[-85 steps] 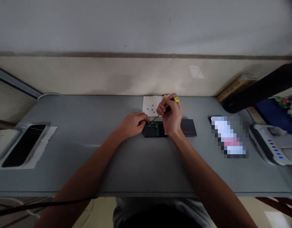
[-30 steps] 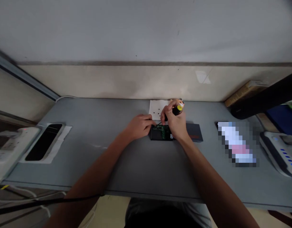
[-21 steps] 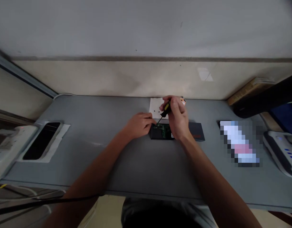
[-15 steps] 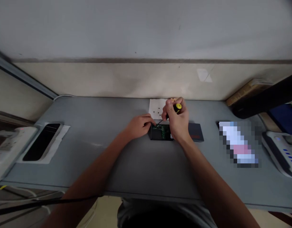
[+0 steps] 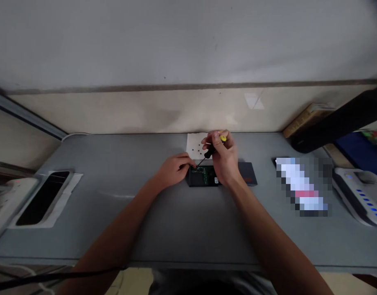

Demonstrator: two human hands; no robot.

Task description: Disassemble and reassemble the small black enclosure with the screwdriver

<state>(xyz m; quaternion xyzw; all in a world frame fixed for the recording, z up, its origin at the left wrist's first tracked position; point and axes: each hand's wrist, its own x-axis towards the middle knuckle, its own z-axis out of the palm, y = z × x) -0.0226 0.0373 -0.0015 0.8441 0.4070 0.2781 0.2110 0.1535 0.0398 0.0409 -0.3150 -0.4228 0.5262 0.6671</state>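
Observation:
A dark flat electronic device [image 5: 197, 180] lies on the table, its green circuit board [image 5: 206, 173] exposed. My left hand [image 5: 175, 169] is closed at the device's left end, thumb and fingertips gripping the upper left corner. In my right hand [image 5: 226, 162] is a screwdriver [image 5: 209, 152] with a black and yellow handle. It slants down to the left, its tip at the board's upper left corner, right by my left fingertips. Behind the device lies white paper [image 5: 190, 140] with several small dark screws [image 5: 198, 150]. A dark cover-like panel [image 5: 247, 172] sits right of my right hand, partly hidden.
At the left, a black-screened phone [image 5: 45, 198] rests on white paper beside a white power strip [image 5: 13, 194]. A blurred-out phone [image 5: 300, 184], another power strip [image 5: 360, 192], a black cylinder [image 5: 335, 121] and a box [image 5: 308, 116] are at the right.
The view has shifted slightly. My right fingers have loosened and spread around the screwdriver handle, showing more of it. The tip stays at the same corner, and my left hand keeps its place.

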